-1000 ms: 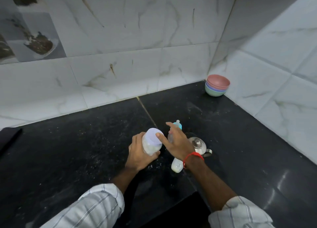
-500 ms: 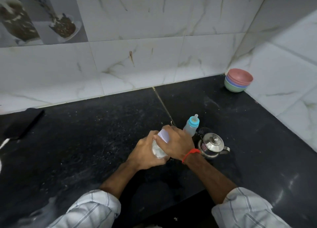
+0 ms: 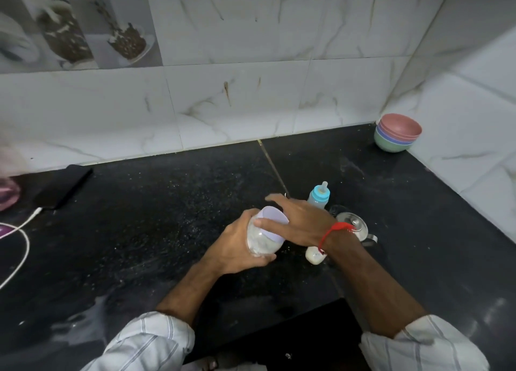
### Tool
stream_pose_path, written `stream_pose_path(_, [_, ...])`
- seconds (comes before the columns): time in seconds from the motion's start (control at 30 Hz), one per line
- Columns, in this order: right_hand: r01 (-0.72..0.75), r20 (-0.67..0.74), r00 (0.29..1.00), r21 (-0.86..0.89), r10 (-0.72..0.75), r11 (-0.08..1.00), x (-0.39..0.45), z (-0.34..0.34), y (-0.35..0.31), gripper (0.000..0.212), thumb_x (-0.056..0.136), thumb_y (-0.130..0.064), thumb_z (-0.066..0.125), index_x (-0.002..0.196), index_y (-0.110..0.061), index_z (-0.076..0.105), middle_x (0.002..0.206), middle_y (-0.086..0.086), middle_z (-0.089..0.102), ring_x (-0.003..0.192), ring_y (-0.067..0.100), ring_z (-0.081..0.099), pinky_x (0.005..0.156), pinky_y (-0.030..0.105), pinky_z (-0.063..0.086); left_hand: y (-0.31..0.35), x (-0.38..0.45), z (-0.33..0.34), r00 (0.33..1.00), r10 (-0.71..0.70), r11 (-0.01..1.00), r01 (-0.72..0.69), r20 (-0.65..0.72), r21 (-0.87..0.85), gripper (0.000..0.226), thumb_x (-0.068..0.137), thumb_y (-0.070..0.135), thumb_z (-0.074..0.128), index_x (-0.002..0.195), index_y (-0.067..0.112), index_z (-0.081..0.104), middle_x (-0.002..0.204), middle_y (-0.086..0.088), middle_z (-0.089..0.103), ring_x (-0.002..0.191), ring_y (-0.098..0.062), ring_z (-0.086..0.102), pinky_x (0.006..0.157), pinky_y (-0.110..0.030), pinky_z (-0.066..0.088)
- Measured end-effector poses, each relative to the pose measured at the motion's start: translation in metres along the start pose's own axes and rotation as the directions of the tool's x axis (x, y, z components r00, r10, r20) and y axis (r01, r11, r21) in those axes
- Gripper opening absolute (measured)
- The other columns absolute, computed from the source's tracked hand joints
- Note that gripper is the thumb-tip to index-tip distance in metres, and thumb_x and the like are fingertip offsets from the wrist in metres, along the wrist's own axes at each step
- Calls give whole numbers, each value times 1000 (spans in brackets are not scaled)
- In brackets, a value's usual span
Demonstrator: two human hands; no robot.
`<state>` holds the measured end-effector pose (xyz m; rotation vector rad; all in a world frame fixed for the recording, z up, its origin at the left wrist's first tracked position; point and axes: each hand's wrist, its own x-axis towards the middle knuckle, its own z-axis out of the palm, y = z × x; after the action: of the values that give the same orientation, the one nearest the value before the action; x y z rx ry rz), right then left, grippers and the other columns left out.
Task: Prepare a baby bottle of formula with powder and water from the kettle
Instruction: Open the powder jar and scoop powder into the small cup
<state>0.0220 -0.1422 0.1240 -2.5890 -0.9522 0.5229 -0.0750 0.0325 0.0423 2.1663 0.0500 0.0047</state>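
Note:
My left hand (image 3: 237, 248) grips a clear powder jar (image 3: 258, 241) with white powder inside and a lavender lid (image 3: 272, 220), tilted above the black counter (image 3: 156, 231). My right hand (image 3: 301, 222) rests against the lid from the right, its thumb on the lid's rim and its fingers spread out and slightly blurred. Just behind that hand stands the baby bottle (image 3: 318, 197) with a blue collar and clear teat; its milky base shows below my wrist. A small steel kettle (image 3: 356, 227) sits to the right, partly hidden by my wrist.
Stacked coloured bowls (image 3: 398, 134) sit in the far right corner. A dark phone (image 3: 64, 186) with a white cable (image 3: 21, 231) lies at the left, near a pink object (image 3: 7, 194). Tiled walls close the back and right. White powder specks dot the counter.
My right hand, closed over the jar lid half a second ago, has spread its fingers and slid to the right, uncovering the lid. The jar stays in my left hand.

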Motion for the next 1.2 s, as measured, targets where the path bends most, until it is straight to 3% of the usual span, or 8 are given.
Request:
stream_pose_path(0.1, [144, 136, 977, 162, -166, 976, -5, -6, 1, 81, 86, -34, 69, 151, -51, 24, 147, 2, 38, 132, 23, 41, 108, 42, 40, -2, -6, 2, 1000, -6, 1000, 6, -8, 21, 105, 62, 48, 95, 147, 36, 35, 131, 23, 55, 117, -2, 60, 93, -26, 55])
stream_pose_path(0.27, [77, 112, 989, 132, -92, 988, -7, 7, 6, 76, 81, -71, 63, 147, -49, 32, 147, -3, 48, 136, 21, 46, 113, 47, 40, -1, -17, 0, 1000, -2, 997, 2, 1, 71, 104, 61, 52, 93, 146, 41, 34, 132, 25, 55, 117, -4, 60, 92, -31, 58])
stream_pose_path(0.43, [221, -69, 975, 291, -210, 931, -15, 23, 6, 59, 79, -46, 73, 131, -42, 45, 126, -9, 55, 114, 13, 57, 97, 45, 53, -7, -25, -14, 999, -15, 995, 18, -37, 97, 105, 57, 56, 91, 143, 51, 32, 135, 25, 53, 119, -5, 60, 96, -41, 58])
stream_pose_path(0.6, [154, -235, 972, 587, -14, 795, -33, 76, 13, 55, 69, -42, 86, 102, -40, 43, 124, -9, 59, 113, 15, 62, 95, 44, 56, -36, -44, -39, 978, -100, 994, 107, -183, 32, 104, 56, 56, 94, 140, 51, 33, 135, 22, 56, 123, -7, 58, 103, -42, 54])
stream_pose_path(0.77, [36, -118, 993, 399, 12, 916, -34, 150, 1, 54, 68, -67, 78, 88, -41, 35, 135, -11, 59, 122, 12, 58, 97, 33, 50, -41, -53, -42, 948, -147, 988, 129, -282, -81, 105, 59, 50, 98, 141, 45, 35, 135, 20, 57, 125, -9, 58, 103, -38, 54])
stream_pose_path(1.0, [106, -126, 989, 260, -75, 960, -40, 178, 7, 46, 83, -55, 74, 106, -20, 55, 156, -5, 43, 150, 12, 27, 121, 32, 28, -43, -55, -34, 957, -139, 988, 115, -255, -105, 102, 55, 55, 98, 135, 56, 34, 136, 21, 58, 126, -5, 58, 102, -34, 53])
stream_pose_path(1.1, [-7, -553, 822, 231, 137, 973, -53, 159, 19, 44, 90, -57, 65, 115, -22, 61, 115, -7, 64, 108, 18, 59, 92, 35, 50, -44, -53, -32, 961, -134, 988, 110, -242, -111, 103, 55, 52, 99, 136, 54, 35, 136, 21, 58, 127, -6, 57, 102, -32, 51])
stream_pose_path(1.2, [-372, -540, 642, 401, 544, 837, -69, 128, 44, 61, 93, -62, 56, 143, -28, 46, 108, -2, 71, 103, 27, 67, 83, 42, 50, -42, -50, -27, 964, -130, 987, 104, -233, -121, 106, 56, 48, 101, 140, 48, 36, 136, 21, 58, 127, -5, 57, 100, -29, 51])
